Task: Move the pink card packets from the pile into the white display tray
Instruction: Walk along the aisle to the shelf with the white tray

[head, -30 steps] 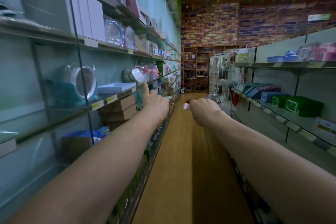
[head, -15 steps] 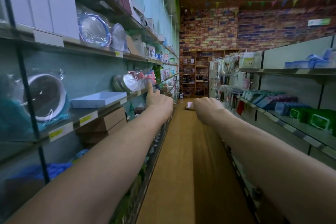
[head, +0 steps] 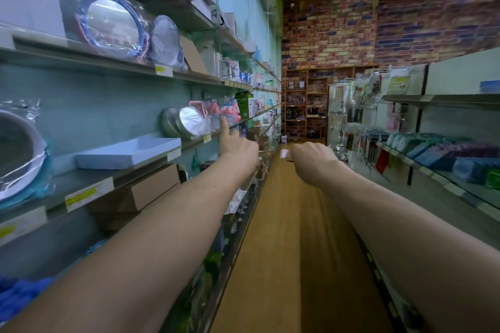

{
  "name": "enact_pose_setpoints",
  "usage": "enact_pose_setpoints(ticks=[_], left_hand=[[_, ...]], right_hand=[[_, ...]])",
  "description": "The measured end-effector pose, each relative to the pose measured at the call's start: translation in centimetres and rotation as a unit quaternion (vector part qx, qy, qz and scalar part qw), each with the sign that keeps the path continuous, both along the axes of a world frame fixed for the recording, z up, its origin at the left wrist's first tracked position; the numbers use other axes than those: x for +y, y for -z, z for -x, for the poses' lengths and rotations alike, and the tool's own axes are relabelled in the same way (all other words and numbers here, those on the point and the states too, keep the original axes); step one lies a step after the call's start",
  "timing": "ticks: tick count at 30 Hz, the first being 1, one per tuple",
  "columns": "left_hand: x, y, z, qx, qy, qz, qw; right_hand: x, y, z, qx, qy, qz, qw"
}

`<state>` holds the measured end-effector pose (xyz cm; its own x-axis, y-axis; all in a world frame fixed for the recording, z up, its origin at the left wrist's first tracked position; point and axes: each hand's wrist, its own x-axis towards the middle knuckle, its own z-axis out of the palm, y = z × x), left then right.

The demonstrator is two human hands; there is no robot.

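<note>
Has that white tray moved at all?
No. The tray stays on its shelf above the cardboard box; only the view shifted.

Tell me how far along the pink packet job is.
Done: nothing yet that shows; the white display tray looks bare inside. In hand: the right hand grips one pink card packet out over the aisle, apart from the tray; the left hand points a finger, carrying nothing visible. Left: setting this packet in; how many more remain does not show.
</note>
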<state>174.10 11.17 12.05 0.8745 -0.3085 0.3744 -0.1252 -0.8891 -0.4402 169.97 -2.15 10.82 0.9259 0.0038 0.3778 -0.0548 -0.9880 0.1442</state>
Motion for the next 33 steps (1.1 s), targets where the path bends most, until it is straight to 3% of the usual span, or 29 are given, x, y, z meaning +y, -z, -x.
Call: enact_pose_setpoints(ticks=[16, 33], left_hand=[[-12.1, -2.0, -14.7, -0.007, -0.093, -0.003, 0.996], [-12.7, -0.9, -28.6, -0.017, -0.175, -0.013, 0.984]], right_hand=[[-12.0, -2.3, -17.5, -0.006, -0.104, 0.031, 0.994], [-12.6, -1.0, -34.0, -0.025, -0.194, 0.035, 0.980]])
